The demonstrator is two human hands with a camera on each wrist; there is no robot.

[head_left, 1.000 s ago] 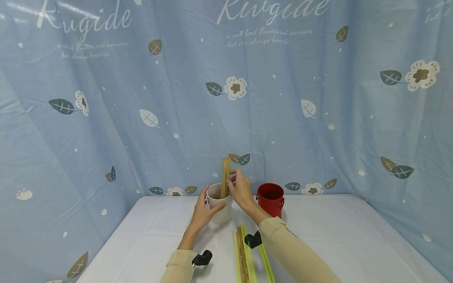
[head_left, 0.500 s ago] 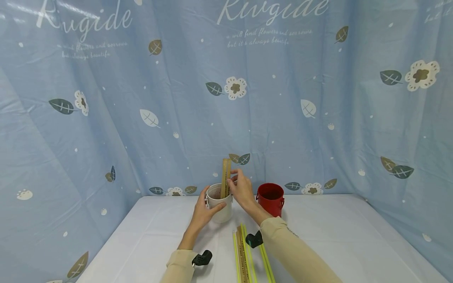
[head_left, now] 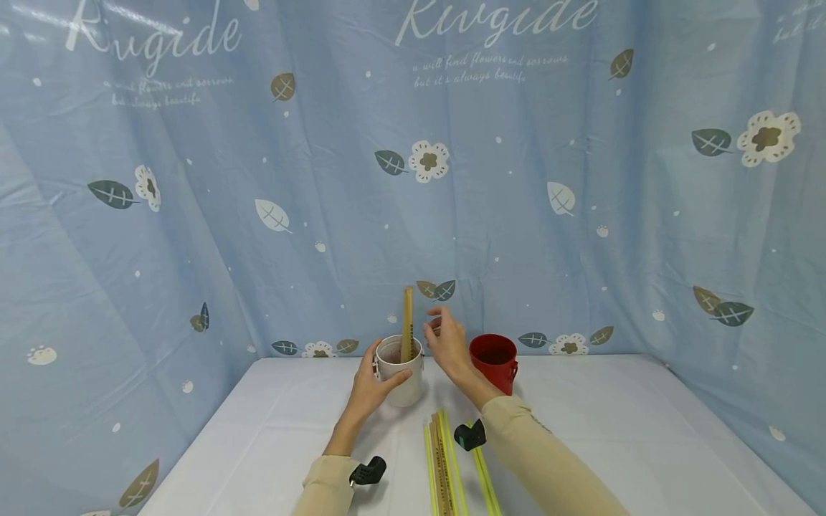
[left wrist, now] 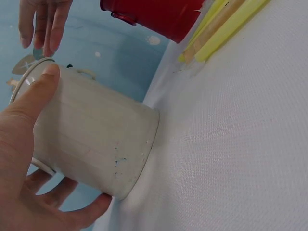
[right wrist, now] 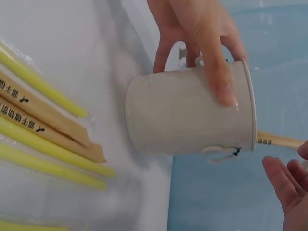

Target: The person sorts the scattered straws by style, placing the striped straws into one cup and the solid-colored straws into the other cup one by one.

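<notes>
My left hand grips the small white bucket from its left side, thumb over the near wall close to the rim, as the left wrist view shows. Brown paper-wrapped sticks, like straws in printed sleeves, stand upright in the bucket and reach well above its rim. To the right of them my right hand hovers with loosely bent fingers and nothing in it; a gap separates its fingertips from the printed sleeve in the right wrist view.
A red bucket with a side handle stands right of the white one. Toward me on the white tabletop lie more brown paper-wrapped sticks and several yellow sticks in clear wrap. A blue printed curtain hangs behind.
My right hand has let go of the paper-wrapped stick and drawn back to the right. The sticks now stand closer together inside the bucket. My left hand has stayed put.
</notes>
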